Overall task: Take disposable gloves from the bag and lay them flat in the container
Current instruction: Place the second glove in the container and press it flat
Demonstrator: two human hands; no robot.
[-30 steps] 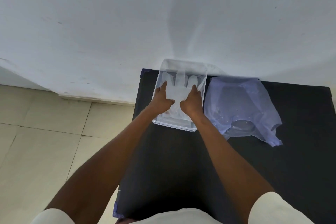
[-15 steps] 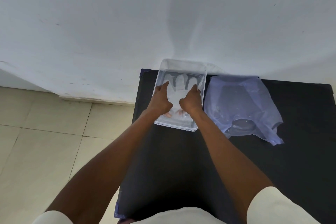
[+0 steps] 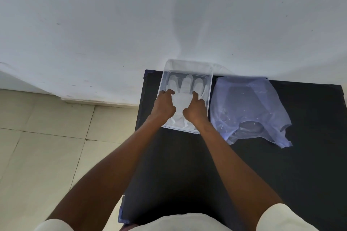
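A clear plastic container point(image 3: 210, 88) stands at the far left of the black table point(image 3: 187, 170), against the wall. Inside it a translucent white disposable glove point(image 3: 186, 85) lies flat with its fingers pointing away from me. My left hand point(image 3: 164, 106) rests on the glove's left side, fingertips down on it. My right hand point(image 3: 195, 110) presses its right side with the index finger stretched forward. Neither hand grips anything. The pale blue plastic bag point(image 3: 244, 105) lies crumpled just right of the container, its mouth facing me.
A white wall point(image 3: 169, 15) rises directly behind the table. The table's left edge point(image 3: 139, 118) drops to a tiled floor point(image 3: 47, 146). Bare black tabletop stretches in front of the container and right of the bag.
Both hands have shifted slightly over the glove, the left fingertips sliding toward its left edge. The glove's fingers lie more spread. Container and bag have not moved.
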